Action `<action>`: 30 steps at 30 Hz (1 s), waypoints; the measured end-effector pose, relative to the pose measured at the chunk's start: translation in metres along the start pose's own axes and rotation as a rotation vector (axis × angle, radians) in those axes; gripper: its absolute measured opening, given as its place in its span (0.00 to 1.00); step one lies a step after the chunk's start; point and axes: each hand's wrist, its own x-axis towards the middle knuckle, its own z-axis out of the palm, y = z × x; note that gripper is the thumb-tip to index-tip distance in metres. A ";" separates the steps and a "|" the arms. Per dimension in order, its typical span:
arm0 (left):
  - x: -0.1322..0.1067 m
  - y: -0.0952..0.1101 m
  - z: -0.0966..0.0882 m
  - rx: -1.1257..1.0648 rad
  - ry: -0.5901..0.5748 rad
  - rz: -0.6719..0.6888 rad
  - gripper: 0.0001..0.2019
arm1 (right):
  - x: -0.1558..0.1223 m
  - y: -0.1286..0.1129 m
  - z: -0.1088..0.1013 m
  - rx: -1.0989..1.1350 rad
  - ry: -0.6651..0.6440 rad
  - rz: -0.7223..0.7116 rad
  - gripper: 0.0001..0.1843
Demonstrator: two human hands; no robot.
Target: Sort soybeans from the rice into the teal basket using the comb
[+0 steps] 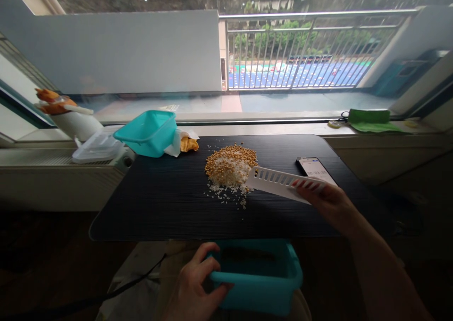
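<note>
Between the grain pile [230,164] and the right edge of the counter [148,208], the right hand [329,199] grips a white strip [274,184], likely light and stiff, best held by its right end, while the left hand's [198,283] fingers hold the blue tub's [255,295] rim near the front edge.

Before you: dark table [159,193], finely lined surface, rounded corners. Near its middle, a heap of yellow beans and white grains [231,163]; strays scattered on your side. Far left corner: turquoise tub [146,133], orange crumpled item [189,144] just beside. Your right: phone [314,167], face up, digits lit.
</note>
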 end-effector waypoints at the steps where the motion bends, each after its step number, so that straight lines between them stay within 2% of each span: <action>1: 0.000 0.000 0.000 -0.003 -0.002 0.003 0.07 | -0.001 0.000 -0.001 -0.004 0.007 0.004 0.20; 14: 0.000 0.001 0.004 -0.030 -0.012 0.005 0.07 | -0.012 0.000 -0.012 -0.014 -0.033 -0.009 0.18; 20: 0.000 0.001 0.003 -0.027 -0.017 0.000 0.06 | -0.018 0.003 -0.014 0.006 -0.038 0.037 0.18; 30: 0.000 0.004 0.001 -0.038 -0.022 -0.014 0.07 | -0.028 -0.002 -0.024 0.026 -0.103 0.043 0.13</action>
